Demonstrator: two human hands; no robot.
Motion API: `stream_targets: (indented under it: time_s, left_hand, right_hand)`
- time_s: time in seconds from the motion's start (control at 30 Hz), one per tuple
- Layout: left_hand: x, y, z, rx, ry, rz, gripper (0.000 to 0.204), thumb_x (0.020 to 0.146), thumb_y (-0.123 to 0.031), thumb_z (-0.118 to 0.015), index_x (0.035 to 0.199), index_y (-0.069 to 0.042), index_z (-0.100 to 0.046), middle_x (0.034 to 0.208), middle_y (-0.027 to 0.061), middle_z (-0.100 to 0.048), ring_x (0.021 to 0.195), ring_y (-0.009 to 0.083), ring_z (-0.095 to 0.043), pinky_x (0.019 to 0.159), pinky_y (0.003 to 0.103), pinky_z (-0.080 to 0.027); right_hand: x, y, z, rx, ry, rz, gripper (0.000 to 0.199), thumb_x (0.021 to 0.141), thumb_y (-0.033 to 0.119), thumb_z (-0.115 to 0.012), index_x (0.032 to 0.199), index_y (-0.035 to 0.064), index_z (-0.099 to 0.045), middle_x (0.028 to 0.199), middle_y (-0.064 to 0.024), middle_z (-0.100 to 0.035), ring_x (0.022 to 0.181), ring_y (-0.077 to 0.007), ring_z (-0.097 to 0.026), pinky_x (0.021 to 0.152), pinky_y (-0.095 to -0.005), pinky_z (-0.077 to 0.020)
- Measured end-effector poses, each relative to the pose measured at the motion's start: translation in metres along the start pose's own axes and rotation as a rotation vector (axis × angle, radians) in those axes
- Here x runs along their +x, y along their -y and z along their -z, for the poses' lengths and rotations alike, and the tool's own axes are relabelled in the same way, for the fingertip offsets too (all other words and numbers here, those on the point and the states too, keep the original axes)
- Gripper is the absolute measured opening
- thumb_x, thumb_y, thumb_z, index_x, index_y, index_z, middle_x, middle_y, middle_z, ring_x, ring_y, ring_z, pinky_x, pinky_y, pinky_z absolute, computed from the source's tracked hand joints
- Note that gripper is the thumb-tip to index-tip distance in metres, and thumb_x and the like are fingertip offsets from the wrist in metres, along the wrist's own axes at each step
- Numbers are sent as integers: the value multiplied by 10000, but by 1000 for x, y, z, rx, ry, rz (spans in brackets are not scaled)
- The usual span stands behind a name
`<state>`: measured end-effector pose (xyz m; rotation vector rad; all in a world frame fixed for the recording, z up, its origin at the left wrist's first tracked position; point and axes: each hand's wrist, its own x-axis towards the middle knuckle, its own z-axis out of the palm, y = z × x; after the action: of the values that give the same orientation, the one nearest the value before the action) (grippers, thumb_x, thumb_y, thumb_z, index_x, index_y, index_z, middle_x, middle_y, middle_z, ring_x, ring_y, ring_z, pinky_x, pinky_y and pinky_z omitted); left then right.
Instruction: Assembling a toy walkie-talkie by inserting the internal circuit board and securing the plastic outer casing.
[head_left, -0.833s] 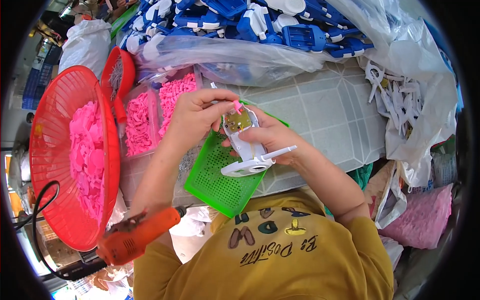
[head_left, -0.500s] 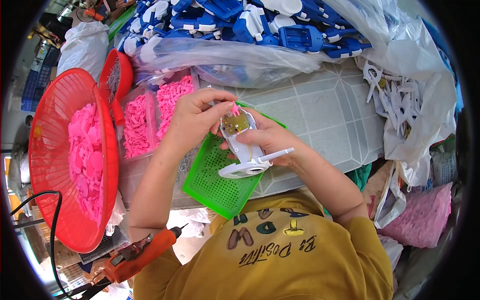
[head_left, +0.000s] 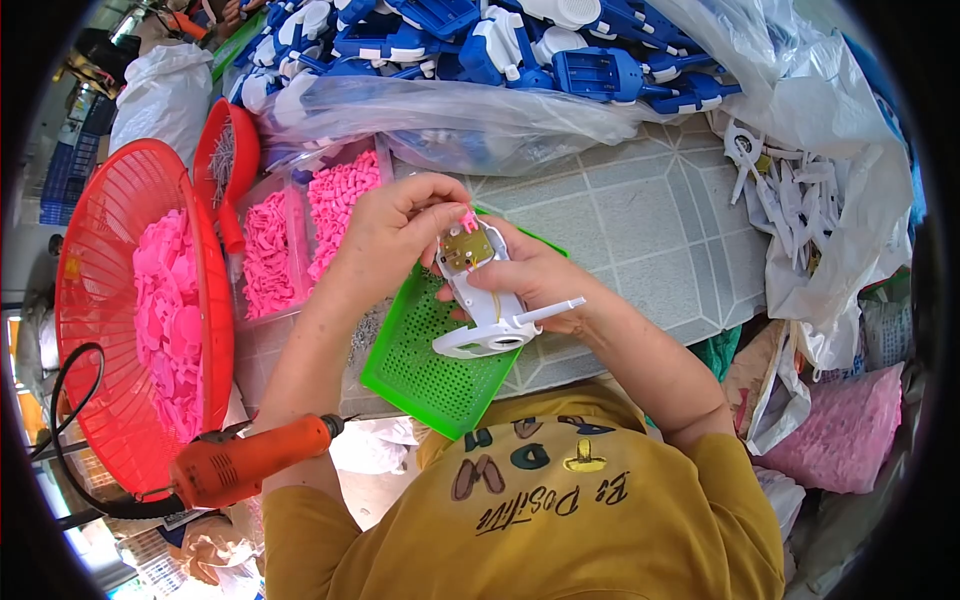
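My right hand (head_left: 545, 285) cradles a white plastic housing (head_left: 487, 305) with a small circuit board at its upper end. The fingers of my left hand (head_left: 400, 225) pinch a small pink plastic piece (head_left: 467, 216) against the top of that housing. Both hands hover over a green perforated tray (head_left: 420, 365) that lies on the edge of the grey table (head_left: 640, 230). Just left of my left hand, a clear container holds pink parts (head_left: 300, 230).
A red basket (head_left: 110, 300) of pink pieces stands at the left, with a red scoop (head_left: 225, 165) beside it. An orange electric screwdriver (head_left: 250, 462) hangs near my left elbow. Bags of blue and white parts (head_left: 480, 60) lie along the far side; white parts (head_left: 790, 180) at right.
The view has shifted slightly. The orange screwdriver has swung from low by my elbow to a higher, more level position. My hands stay on the white housing.
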<state>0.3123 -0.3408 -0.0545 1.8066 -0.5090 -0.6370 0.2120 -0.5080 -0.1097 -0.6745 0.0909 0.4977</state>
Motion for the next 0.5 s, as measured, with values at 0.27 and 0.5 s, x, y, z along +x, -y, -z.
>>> stream_targets:
  time_s: [0.27, 0.5]
  left_hand:
    - [1, -4, 2, -130, 10, 70, 176, 967, -39, -606, 1113, 17, -686, 888, 40, -705, 502, 36, -515, 441, 187, -367]
    - [2, 2, 0, -99, -15, 45, 165, 973, -34, -598, 1092, 16, -700, 882, 45, -711, 472, 41, -520, 419, 187, -372]
  right_hand:
    - [-2, 3, -2, 42, 3, -27, 650, 907, 0, -592, 1495, 105, -337, 1276, -145, -586, 1071, -270, -682, 886, -433, -612]
    - [-2, 2, -1, 42, 11, -35, 657, 911, 1, -590, 1501, 109, -323, 1271, -145, -581, 1065, -262, -682, 886, -433, -612]
